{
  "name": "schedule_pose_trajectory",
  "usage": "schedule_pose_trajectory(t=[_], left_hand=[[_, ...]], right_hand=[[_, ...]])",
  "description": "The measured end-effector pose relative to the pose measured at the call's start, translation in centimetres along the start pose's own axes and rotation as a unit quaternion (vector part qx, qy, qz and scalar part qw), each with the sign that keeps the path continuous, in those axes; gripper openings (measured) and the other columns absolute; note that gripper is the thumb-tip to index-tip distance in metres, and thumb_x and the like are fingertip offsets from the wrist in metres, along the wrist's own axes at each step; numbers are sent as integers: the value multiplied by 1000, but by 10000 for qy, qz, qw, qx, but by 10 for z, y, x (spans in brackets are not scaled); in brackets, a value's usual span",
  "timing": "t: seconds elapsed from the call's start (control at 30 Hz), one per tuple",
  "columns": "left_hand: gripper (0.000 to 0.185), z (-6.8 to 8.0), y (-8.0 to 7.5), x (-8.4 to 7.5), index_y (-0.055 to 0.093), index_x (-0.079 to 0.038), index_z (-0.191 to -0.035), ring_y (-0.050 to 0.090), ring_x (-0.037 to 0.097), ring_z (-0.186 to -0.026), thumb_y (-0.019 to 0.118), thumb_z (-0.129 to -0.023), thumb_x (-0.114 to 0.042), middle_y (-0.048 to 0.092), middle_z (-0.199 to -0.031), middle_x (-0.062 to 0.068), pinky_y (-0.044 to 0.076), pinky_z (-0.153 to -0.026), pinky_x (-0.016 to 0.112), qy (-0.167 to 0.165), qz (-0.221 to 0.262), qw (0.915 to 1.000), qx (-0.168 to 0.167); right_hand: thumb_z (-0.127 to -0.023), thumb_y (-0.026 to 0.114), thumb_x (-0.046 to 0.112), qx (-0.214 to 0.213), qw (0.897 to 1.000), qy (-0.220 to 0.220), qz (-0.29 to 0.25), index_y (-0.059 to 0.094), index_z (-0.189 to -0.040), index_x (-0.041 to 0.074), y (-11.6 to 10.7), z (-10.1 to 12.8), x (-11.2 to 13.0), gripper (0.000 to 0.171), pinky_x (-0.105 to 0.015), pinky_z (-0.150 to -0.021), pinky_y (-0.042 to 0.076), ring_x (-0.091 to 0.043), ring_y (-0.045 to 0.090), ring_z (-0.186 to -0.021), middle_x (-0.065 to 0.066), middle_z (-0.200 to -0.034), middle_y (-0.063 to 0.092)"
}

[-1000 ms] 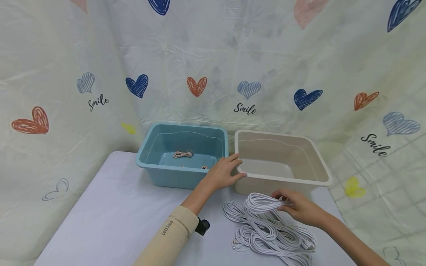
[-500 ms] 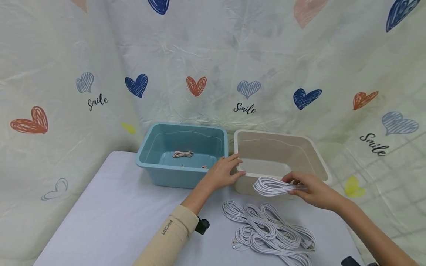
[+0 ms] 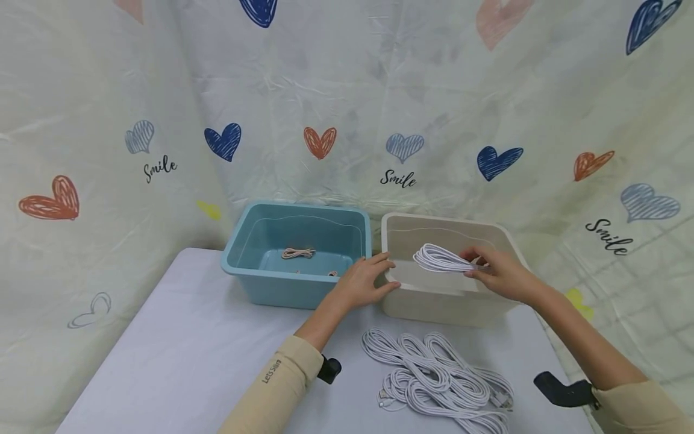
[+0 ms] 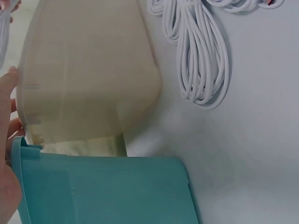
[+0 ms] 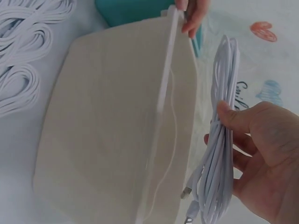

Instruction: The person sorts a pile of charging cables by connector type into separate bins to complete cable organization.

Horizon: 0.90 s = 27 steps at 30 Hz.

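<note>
My right hand (image 3: 501, 274) pinches a coiled white charging cable (image 3: 440, 259) above the beige bin (image 3: 434, 306). In the right wrist view the thumb presses the cable bundle (image 5: 219, 126) from the near side, fingers behind it; its metal plugs (image 5: 187, 192) hang at the lower end. My left hand (image 3: 360, 282) rests on the beige bin's near left corner, fingers spread over the rim, beside the blue bin (image 3: 303, 292). More coiled white cables (image 3: 434, 374) lie heaped on the table in front of the beige bin.
Inside the blue bin lie a pinkish coiled cable (image 3: 298, 253) and small bits of others near its front wall. Both bins stand side by side at the back of the white-covered table (image 3: 190, 361). A curtain with hearts (image 3: 347, 90) hangs behind.
My right hand has lifted the coiled cable off the heap, up past the beige bin's front rim and over its opening. The left hand has stayed in place.
</note>
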State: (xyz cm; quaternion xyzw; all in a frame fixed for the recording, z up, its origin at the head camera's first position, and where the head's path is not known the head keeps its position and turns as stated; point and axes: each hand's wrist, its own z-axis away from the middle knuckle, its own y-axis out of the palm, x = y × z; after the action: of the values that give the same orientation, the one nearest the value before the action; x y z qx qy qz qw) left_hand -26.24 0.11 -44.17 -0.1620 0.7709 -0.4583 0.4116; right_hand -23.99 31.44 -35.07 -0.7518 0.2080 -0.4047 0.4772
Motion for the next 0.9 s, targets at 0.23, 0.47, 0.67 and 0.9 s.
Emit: schedule_pose_trajectory(t=[0.23, 0.47, 0.67, 0.9], left_hand=[[46, 1, 1, 2, 67, -9, -141, 56, 30, -142, 66, -105, -38, 50, -162, 13, 37, -122, 57, 12, 10, 10000, -28], [45, 1, 0, 0, 67, -11, -141, 56, 30, -142, 66, -105, -39, 50, -162, 11, 37, -123, 55, 10, -6, 10000, -12], [44, 1, -1, 0, 68, -13, -139, 58, 31, -140, 67, -104, -40, 50, -162, 10, 38, -122, 54, -50, -24, 10000, -34], [43, 1, 0, 0, 69, -13, -138, 58, 31, -139, 67, -104, -39, 51, -161, 10, 39, -122, 54, -44, 28, 10000, -58]], right_hand=[[-95, 73, -5, 10, 9990, 445, -15, 64, -117, -16, -4, -23, -10, 26, -47, -83, 60, -43, 70, -98, -29, -109, 72], [-94, 75, -2, -125, 9979, 624, 107, 65, -116, -18, -7, -36, -21, 29, -46, -79, 60, -43, 71, -92, -30, -105, 72], [-96, 73, 3, -132, 9951, 970, 164, 62, -118, -17, -11, -42, -30, 32, -58, -85, 57, -47, 71, -93, -35, -111, 71], [-99, 71, 7, -128, 9883, 1511, 173, 59, -125, -18, -14, -47, -43, 38, -61, -89, 54, -51, 69, -97, -38, -117, 67]])
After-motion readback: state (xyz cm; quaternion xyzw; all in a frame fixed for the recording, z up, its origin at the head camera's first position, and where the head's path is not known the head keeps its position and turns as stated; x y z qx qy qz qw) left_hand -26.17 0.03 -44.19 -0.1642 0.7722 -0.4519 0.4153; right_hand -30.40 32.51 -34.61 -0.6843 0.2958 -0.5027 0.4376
